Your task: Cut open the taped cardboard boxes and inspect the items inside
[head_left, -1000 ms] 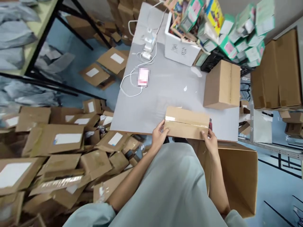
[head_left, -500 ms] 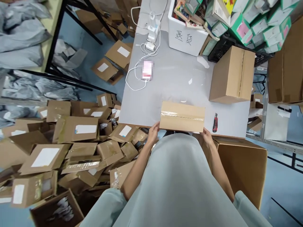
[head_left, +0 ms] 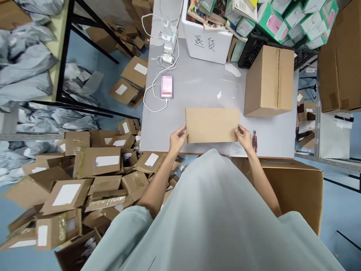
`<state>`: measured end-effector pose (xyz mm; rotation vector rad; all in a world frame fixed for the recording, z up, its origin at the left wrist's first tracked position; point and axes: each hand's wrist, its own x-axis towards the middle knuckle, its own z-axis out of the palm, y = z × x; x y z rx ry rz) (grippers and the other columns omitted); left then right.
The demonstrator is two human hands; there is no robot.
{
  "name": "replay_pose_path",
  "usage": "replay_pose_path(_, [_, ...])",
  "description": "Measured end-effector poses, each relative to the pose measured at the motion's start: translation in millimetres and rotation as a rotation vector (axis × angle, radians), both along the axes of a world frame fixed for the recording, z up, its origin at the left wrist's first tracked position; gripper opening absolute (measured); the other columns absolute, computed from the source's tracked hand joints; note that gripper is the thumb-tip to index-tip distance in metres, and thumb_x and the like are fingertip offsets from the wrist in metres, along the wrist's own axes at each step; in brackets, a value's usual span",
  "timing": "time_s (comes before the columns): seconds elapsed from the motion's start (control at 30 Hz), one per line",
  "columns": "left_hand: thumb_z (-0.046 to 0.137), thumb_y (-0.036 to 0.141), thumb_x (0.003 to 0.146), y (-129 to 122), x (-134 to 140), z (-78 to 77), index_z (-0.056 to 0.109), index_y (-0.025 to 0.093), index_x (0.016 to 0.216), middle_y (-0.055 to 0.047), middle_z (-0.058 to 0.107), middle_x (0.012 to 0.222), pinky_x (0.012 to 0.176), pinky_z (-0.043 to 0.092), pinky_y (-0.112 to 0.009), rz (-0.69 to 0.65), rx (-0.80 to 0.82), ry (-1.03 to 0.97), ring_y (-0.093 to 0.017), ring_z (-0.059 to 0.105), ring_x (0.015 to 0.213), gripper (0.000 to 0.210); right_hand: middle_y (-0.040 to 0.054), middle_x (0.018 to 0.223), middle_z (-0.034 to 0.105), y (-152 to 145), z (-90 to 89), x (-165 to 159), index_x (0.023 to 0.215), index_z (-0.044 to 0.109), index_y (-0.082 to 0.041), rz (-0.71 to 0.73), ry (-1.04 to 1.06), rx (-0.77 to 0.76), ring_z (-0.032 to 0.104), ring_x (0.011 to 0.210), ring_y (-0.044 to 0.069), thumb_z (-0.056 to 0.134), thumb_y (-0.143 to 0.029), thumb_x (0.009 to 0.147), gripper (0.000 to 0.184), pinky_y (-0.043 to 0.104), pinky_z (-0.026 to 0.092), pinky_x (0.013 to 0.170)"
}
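Note:
A small brown cardboard box (head_left: 212,125) is held between my two hands over the near part of the grey table (head_left: 194,84). Its plain, untaped face is turned up toward me. My left hand (head_left: 177,139) grips the left end, with the thumb at the edge and the fingers curled behind it. At the right end, my right hand (head_left: 244,137) pinches the lower corner in the same way. Just right of that hand lies a red and black box cutter (head_left: 255,141).
A taller cardboard box (head_left: 267,82) stands at the table's right. Behind it are a white bin (head_left: 208,47) of books and a black crate (head_left: 251,49). A phone (head_left: 167,86) with cables lies at left. Many cartons (head_left: 107,162) are heaped on the floor left; a large open carton (head_left: 296,188) stands right.
Both hands have moved the box forward, farther onto the table. It has been turned, so a plain face shows instead of the taped one.

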<state>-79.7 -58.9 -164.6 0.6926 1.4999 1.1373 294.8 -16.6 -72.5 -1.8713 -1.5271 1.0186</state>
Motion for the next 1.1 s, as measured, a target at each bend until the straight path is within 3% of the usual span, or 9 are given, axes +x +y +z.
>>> replay_pose_path(0.17, [0.074, 0.018, 0.087, -1, 12, -10.9, 0.079, 0.02, 0.144, -0.013, 0.071, 0.159, 0.134, 0.047, -0.055, 0.011, -0.01, -0.028, -0.035, 0.064, 0.154, 0.058, 0.0133, 0.156, 0.074, 4, -8.3, 8, 0.143, 0.08, -0.022, -0.035, 0.146, -0.056, 0.072, 0.143, 0.036, 0.077, -0.071, 0.09, 0.073, 0.058, 0.052, 0.129])
replay_pose_path(0.3, [0.08, 0.036, 0.093, -19, 16, -14.2, 0.08, 0.016, 0.14, -0.018, 0.074, 0.155, 0.133, 0.046, -0.059, 0.011, -0.037, -0.054, -0.037, 0.067, 0.15, 0.05, 0.0146, 0.155, 0.074, -12, -11.9, 15, 0.14, 0.082, -0.02, -0.092, 0.191, -0.151, 0.067, 0.15, 0.037, 0.082, -0.078, 0.083, 0.081, 0.059, 0.05, 0.131])
replay_pose_path(0.47, [0.085, 0.061, 0.093, -34, 18, -19.3, 0.079, 0.019, 0.141, -0.016, 0.074, 0.155, 0.131, 0.049, -0.059, 0.014, -0.057, -0.111, -0.037, 0.068, 0.148, 0.064, 0.0166, 0.161, 0.07, -27, -15.6, 20, 0.147, 0.078, -0.02, -0.147, 0.161, -0.205, 0.066, 0.15, 0.039, 0.077, -0.085, 0.086, 0.089, 0.061, 0.058, 0.123])
replay_pose_path(0.6, [0.086, 0.072, 0.088, -34, 17, -22.4, 0.079, 0.019, 0.141, -0.016, 0.072, 0.157, 0.131, 0.049, -0.059, 0.003, -0.023, -0.18, -0.038, 0.067, 0.149, 0.075, 0.0152, 0.162, 0.069, -26, -13.1, 22, 0.148, 0.077, -0.023, -0.122, 0.136, -0.24, 0.067, 0.15, 0.038, 0.075, -0.081, 0.092, 0.081, 0.059, 0.061, 0.12])
replay_pose_path(0.9, [0.09, 0.074, 0.084, -35, 15, -17.4, 0.08, 0.017, 0.142, -0.018, 0.077, 0.15, 0.134, 0.046, -0.059, 0.026, -0.026, -0.256, -0.038, 0.068, 0.149, 0.081, 0.0133, 0.158, 0.072, -23, -2.5, 21, 0.154, 0.073, -0.029, -0.052, 0.052, -0.291, 0.076, 0.138, 0.036, 0.066, -0.083, 0.098, 0.078, 0.054, 0.07, 0.108])
replay_pose_path(1.1, [0.091, 0.076, 0.081, -37, 10, -28.8, 0.078, 0.02, 0.144, -0.017, 0.073, 0.156, 0.133, 0.048, -0.059, 0.025, -0.072, -0.244, -0.039, 0.065, 0.152, 0.085, 0.0137, 0.158, 0.072, -23, -6.1, 22, 0.153, 0.073, -0.028, -0.09, 0.079, -0.339, 0.077, 0.136, 0.037, 0.07, -0.087, 0.093, 0.085, 0.053, 0.07, 0.107])
